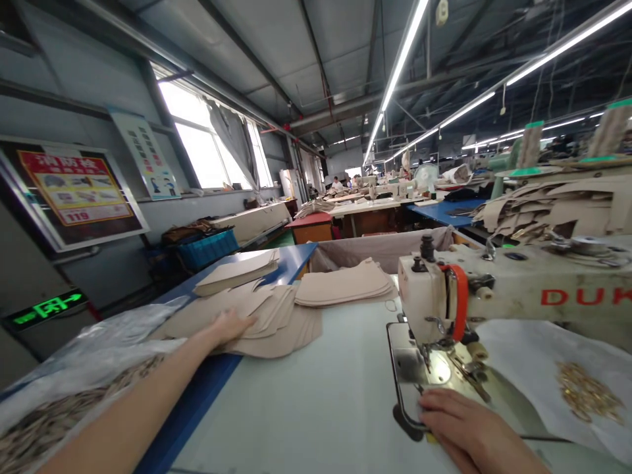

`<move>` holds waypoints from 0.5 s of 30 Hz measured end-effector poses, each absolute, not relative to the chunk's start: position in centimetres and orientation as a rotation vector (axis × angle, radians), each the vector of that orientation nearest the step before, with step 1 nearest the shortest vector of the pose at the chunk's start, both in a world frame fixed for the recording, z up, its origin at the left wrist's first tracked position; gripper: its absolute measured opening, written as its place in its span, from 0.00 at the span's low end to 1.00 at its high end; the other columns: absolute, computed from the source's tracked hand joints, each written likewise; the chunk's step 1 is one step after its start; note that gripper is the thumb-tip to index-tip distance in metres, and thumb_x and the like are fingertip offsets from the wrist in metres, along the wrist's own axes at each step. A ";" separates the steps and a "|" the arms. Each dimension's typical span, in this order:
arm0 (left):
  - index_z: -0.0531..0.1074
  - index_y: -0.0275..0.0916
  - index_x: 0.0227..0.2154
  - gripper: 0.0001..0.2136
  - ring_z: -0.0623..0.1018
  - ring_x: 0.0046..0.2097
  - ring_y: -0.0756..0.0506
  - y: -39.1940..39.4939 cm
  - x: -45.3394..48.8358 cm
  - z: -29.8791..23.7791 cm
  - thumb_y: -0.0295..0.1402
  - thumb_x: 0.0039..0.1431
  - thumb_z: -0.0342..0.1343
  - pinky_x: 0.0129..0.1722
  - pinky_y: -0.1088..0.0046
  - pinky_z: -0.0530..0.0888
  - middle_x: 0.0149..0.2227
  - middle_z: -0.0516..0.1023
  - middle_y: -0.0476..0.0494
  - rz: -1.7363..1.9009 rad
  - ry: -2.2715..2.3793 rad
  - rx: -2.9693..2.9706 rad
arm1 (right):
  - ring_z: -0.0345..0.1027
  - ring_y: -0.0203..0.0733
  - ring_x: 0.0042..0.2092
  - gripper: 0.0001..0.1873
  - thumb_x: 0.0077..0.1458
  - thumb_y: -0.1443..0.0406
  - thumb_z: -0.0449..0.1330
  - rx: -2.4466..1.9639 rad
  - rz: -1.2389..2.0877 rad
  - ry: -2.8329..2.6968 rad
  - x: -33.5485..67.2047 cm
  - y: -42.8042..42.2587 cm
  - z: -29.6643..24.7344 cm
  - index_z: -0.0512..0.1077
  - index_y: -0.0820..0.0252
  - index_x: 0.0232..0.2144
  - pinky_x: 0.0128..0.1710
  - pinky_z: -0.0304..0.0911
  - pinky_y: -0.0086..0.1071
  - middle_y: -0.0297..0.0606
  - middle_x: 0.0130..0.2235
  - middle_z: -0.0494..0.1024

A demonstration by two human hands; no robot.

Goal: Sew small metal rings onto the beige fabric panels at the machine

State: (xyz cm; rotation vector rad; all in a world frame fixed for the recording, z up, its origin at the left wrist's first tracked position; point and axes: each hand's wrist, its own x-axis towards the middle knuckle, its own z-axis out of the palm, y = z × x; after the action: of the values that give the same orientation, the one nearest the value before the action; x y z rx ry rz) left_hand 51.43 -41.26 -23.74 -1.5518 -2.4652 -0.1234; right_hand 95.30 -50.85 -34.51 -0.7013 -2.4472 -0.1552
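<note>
My left hand (231, 328) reaches out at the left, its fingers stretched flat over a fanned pile of beige fabric pieces (284, 329). Whether it grips a single piece cannot be made out. Behind this pile lie two more beige stacks, one (340, 283) nearer the machine and one (239, 271) further left. My right hand (461, 421) rests at the front of the sewing machine (513, 283), with its fingers lying on the edge of the metal plate (407, 368). The lit needle area is just beyond the fingertips. Nothing shows in that hand.
Gold-coloured metal rings or clasps (587, 392) lie on a white sheet (523, 355) at right. A plastic bag (99, 349) with small brown pieces sits at left on the blue table (197, 401). Thread cones (530, 148) and a fabric heap (548, 207) stand behind the machine.
</note>
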 end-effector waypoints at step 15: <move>0.64 0.28 0.48 0.18 0.76 0.42 0.36 -48.6 56.3 -15.0 0.27 0.64 0.32 0.39 0.59 0.71 0.39 0.75 0.32 -0.038 -2.173 -1.626 | 0.72 0.44 0.47 0.14 0.58 0.71 0.51 -0.924 0.050 -2.436 95.1 -52.5 -34.1 0.76 0.61 0.40 0.49 0.68 0.38 0.44 0.44 0.78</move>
State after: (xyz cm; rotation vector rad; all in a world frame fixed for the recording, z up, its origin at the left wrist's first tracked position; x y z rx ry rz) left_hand 56.28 -48.55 -14.98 -1.6265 -2.1728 -0.0384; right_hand 95.12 -52.48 -34.06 -0.9238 -2.4358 0.0504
